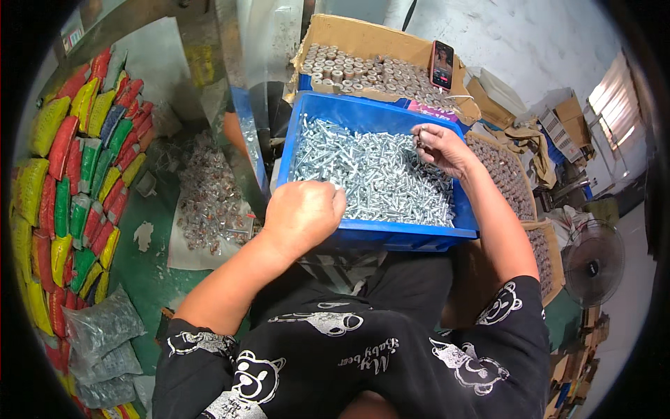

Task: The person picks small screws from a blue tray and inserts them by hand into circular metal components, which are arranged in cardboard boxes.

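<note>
A blue plastic bin [328,119], resting on the lap, is being filled by a heap of shiny silver screws [373,178]. 1 screw is being pinched by the right hand [441,148]; the left hand [301,215] is being kept fisted at the near rim.

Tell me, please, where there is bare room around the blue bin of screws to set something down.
The green floor shows one bare patch, between the coloured packets and the sheet of small bagged parts. The blue bin is full of screws, with the left hand and right hand in it. Cardboard boxes crowd behind and right.
</note>
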### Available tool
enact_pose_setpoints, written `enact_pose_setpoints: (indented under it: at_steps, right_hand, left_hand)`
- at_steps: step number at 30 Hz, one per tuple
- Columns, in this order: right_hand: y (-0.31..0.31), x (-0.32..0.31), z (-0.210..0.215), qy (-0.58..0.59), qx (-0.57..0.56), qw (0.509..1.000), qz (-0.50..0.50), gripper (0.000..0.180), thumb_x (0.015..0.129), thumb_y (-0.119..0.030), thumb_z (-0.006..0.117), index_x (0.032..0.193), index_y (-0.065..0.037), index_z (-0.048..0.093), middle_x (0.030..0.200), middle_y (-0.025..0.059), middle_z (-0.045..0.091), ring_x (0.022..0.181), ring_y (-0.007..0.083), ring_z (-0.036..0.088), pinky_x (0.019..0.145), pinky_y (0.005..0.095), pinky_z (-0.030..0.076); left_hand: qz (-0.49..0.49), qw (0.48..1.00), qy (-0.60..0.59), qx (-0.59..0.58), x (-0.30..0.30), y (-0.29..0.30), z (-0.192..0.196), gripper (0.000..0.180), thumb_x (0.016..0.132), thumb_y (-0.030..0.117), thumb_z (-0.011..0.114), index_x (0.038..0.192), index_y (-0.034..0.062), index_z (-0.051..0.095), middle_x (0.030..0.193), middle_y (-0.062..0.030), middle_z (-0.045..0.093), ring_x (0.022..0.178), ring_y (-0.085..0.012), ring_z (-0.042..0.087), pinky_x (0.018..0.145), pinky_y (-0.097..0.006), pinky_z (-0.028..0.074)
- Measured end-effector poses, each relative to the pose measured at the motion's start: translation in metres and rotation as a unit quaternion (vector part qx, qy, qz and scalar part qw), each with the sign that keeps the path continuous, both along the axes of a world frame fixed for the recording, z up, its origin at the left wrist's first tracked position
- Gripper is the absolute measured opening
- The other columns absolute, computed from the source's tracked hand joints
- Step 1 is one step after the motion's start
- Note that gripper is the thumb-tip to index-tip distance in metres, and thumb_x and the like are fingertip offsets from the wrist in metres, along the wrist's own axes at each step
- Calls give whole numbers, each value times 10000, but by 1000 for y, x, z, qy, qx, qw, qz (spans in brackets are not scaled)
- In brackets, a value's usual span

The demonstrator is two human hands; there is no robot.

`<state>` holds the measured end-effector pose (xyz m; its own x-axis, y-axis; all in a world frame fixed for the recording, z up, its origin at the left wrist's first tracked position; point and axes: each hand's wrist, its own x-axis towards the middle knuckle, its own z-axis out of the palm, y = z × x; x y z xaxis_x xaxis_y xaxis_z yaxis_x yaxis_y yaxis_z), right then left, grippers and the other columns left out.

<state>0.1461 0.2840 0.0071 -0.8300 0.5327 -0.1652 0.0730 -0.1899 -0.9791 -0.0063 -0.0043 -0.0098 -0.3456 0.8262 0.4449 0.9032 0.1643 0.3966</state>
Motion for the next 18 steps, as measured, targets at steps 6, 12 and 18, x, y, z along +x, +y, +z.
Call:
enact_pose_setpoints:
  at_steps: [6,12,18]
  right_hand:
    - [-35,-95,-14,-154,588,786,113,232,851,-191,619,891,28,682,765,234,659,676,346,648,590,394,500]
    - [-45,-118,-48,-202,681,699,84,182,834,-148,576,818,19,647,839,268,636,814,438,625,715,476,492]
    - [-51,-105,-26,-240,673,685,144,142,828,-174,586,844,-44,640,837,197,662,809,389,638,700,471,494]
  left_hand:
    - [-24,1000,-11,12,-4,1,-2,340,861,285,563,637,41,641,625,-181,615,598,-368,618,588,-468,506]
    - [-26,999,-26,20,-5,-3,-3,334,854,278,561,634,41,644,617,-175,618,604,-361,626,593,-462,510]
    - [-34,999,-26,4,-6,-2,-2,347,856,289,566,628,38,640,616,-178,619,598,-362,626,586,-461,510]
